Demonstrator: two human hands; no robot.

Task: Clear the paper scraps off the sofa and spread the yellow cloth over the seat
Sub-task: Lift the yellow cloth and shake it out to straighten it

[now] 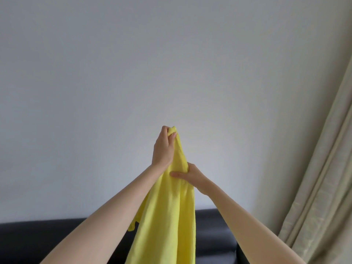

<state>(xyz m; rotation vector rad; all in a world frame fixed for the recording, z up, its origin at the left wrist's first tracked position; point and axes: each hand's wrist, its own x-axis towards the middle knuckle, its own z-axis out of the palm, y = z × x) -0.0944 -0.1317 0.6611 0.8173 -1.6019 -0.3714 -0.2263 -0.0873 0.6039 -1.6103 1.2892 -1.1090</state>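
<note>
The left hand is pinching the top corner of the yellow cloth between curled fingers, while the right hand is gripping the bunched cloth just below it. The cloth is hanging long axis vertical, straight down between both forearms, above the black sofa. It is looking soft, gathered, unspread, with its lower end running out of view.
</note>
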